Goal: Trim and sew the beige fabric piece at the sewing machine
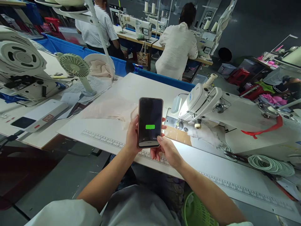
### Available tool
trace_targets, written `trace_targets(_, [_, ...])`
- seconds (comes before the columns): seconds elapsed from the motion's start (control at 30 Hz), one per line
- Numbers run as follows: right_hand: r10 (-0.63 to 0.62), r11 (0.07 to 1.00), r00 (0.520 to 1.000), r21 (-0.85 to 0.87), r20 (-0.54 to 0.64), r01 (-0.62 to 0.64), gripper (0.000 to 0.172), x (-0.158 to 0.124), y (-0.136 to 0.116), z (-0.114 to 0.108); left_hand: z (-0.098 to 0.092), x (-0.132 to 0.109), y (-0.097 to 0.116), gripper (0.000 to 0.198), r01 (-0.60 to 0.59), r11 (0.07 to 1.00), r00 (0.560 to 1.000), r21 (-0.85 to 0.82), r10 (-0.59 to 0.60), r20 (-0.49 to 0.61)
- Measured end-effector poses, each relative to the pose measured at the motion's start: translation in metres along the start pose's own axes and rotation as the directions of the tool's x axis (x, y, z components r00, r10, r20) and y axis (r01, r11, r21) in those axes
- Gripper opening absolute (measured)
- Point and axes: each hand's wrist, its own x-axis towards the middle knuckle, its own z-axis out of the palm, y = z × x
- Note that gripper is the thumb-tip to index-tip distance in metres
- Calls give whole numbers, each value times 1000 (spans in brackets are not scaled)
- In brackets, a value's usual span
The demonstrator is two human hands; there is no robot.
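A smartphone with a dark screen and a green button is held upright over the front of the white sewing table. My left hand is closed around its left side and back, with fingertips showing past the right edge. My right hand has its thumb on the screen's lower right corner, its other fingers curled below that corner. Left of the phone lies pale pink fabric. Right of it, a white sewing machine has its lamp lit over the needle plate.
A small green fan, papers and a white box with a red display stand to the left. Coiled pale cord lies at the right. A green basket sits below the table. Two people sit at machines ahead.
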Motion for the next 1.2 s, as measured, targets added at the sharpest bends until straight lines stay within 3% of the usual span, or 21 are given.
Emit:
trace_targets(0.53, [-15, 1000, 1000, 19, 18, 15, 70, 1, 2, -2, -2, 2, 0, 67, 25, 1000, 997, 7, -25, -67])
trace_targets(1.2, [2, 998, 1000, 65, 22, -4, 66, 2, 5, -3, -3, 2, -1, 56, 23, 1000, 999, 2, -23, -44])
